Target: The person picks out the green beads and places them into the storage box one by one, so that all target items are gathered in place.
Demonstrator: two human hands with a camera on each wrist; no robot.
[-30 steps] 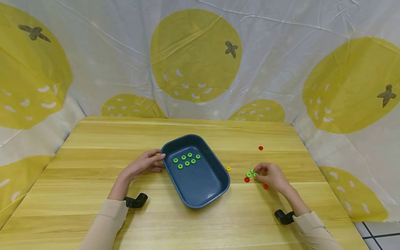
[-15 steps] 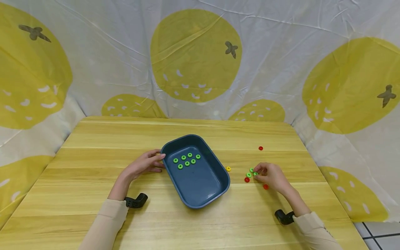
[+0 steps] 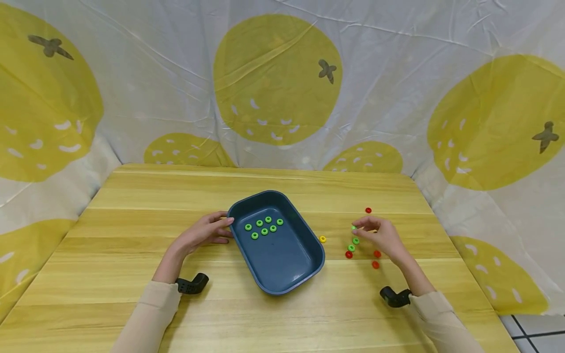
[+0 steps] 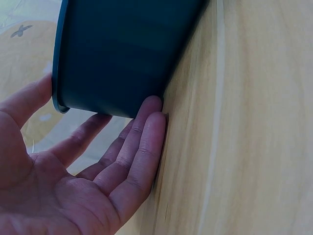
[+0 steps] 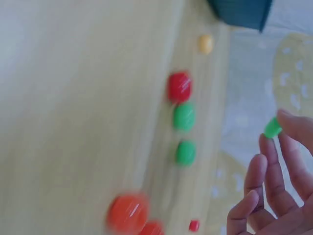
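Picking step: right hand (image 3: 383, 239), right of centre, pinches a green ring (image 5: 272, 129), seemingly airborne; left hand (image 3: 204, 230), spread, touches central tray (image 3: 282, 264); next move likely calls for leftward carry.

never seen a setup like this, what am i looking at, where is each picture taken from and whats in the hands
There is no robot here: a person works bare-handed. The wide picture comes from a camera worn on the head, looking forward and down. The two close ones come from the black wrist cameras, one per arm. On the wooden table stands a blue-grey tray with seven green rings inside. To its right lie a yellow ring, two loose green rings and four reddish rings. The left hand touches the tray's edge. The right hand pinches one green ring above the table.
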